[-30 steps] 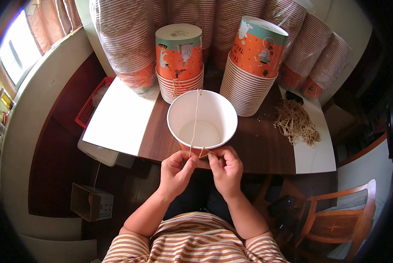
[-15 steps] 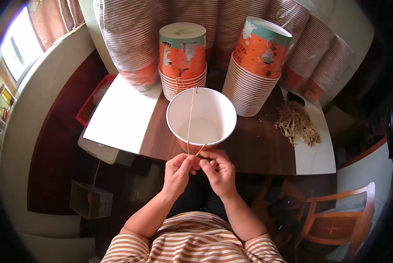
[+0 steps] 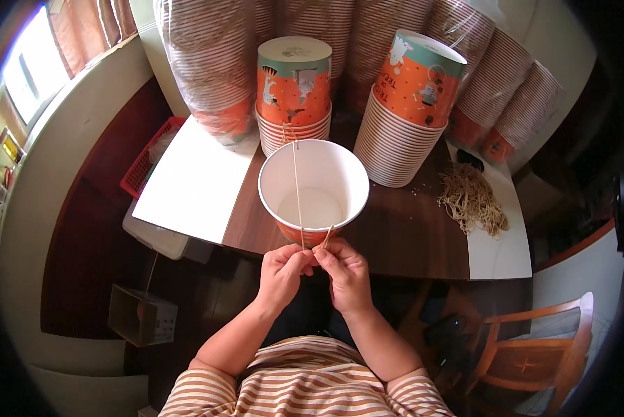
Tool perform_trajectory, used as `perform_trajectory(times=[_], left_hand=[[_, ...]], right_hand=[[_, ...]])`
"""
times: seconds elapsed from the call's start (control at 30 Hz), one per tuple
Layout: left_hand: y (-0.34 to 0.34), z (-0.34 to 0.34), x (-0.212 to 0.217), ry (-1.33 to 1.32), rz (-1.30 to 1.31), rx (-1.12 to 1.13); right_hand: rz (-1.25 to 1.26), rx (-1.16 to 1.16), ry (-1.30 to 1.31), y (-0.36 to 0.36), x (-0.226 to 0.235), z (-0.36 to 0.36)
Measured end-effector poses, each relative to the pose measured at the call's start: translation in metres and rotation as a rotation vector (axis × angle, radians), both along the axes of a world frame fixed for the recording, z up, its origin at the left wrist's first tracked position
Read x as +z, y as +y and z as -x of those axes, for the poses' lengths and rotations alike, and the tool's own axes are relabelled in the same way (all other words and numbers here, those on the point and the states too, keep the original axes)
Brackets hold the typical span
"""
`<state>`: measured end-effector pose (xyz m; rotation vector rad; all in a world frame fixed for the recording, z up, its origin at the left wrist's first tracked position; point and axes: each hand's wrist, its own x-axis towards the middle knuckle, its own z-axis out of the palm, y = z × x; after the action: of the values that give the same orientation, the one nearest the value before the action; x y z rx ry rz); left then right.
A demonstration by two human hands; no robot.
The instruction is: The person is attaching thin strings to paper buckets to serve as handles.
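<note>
Two bare hands meet just below the near rim of an open white-lined orange paper bucket (image 3: 314,189), pinching the ends of a thin tan string (image 3: 297,187) that runs up across the bucket's mouth to its far rim. Far left of the grip, a red plastic basket (image 3: 142,164) lies beside a flat white sheet (image 3: 193,182) on the dark wooden table (image 3: 402,240). The left hand (image 3: 281,271) closes thumb and fingers on the string; the right hand (image 3: 344,267), touching it, pinches the other end. Beyond the grip stand two stacks of orange printed paper buckets (image 3: 294,94), backed by wrapped sleeves of striped cups (image 3: 211,62). Right of the grip lies a loose pile of tan strings (image 3: 473,201); farther right, lower, stands a wooden chair (image 3: 541,358).
</note>
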<state>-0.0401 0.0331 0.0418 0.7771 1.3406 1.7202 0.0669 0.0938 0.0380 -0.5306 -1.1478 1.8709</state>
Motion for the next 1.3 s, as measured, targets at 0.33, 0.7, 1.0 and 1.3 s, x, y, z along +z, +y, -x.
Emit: perform_trajectory(times=[0.33,0.7,1.0,1.3], left_hand=[[-0.003,0.029,-0.010,0.143,0.063,0.084],[-0.014,0.016,-0.003,0.345,0.115,-0.043],[-0.020,0.018,-0.001,0.428,0.175,-0.126],[-0.017,0.017,0.017,1.105,-0.152,0.369]], right_hand=[[0.101,-0.112,0.068,0.014,0.012,-0.002],[-0.158,-0.087,-0.119,0.009,0.001,0.004],[-0.045,-0.077,-0.042,0.009,0.012,0.006],[-0.063,-0.068,-0.077,0.009,0.009,0.001]])
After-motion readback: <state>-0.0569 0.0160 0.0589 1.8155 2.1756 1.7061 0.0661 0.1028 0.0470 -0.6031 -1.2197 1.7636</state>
